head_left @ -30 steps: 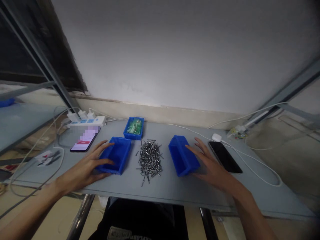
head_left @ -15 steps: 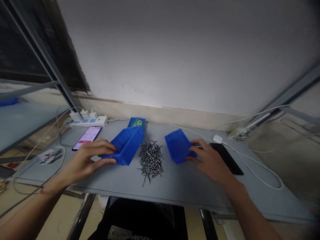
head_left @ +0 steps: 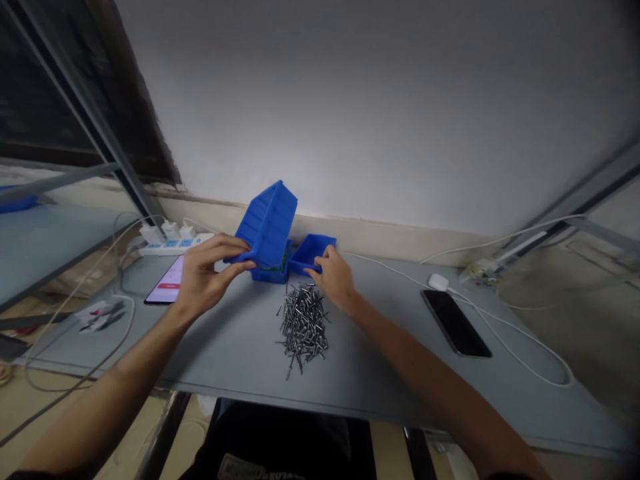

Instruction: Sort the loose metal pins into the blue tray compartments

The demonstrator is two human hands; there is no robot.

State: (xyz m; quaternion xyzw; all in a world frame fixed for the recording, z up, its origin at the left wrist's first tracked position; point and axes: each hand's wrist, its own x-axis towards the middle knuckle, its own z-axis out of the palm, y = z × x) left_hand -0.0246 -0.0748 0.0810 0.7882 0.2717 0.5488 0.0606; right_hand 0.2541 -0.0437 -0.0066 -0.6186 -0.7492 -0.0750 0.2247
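My left hand (head_left: 213,270) grips the near edge of a blue plastic bin (head_left: 270,223), which is tilted up in the air. Below and behind it is another blue bin (head_left: 270,275) with green contents, partly covered by the raised one. Fingers of my right hand (head_left: 334,277) pinch the near rim of a third blue bin (head_left: 313,250), close beside the bin with green contents. Its visible inside is bare. A pile of small metal rivets (head_left: 304,320) lies on the grey table (head_left: 225,353), in front of the bins.
A lit phone (head_left: 167,283) lies at the left, near a white power strip (head_left: 175,243) with plugged chargers. At the right are a dark phone (head_left: 456,322), a white charger (head_left: 439,282) and a looping cable. A wall (head_left: 360,133) rises behind the table.
My left hand has lifted its bin up and away, tilting it over the bin with green contents. My right hand has carried its bin left and back, beside that same bin.
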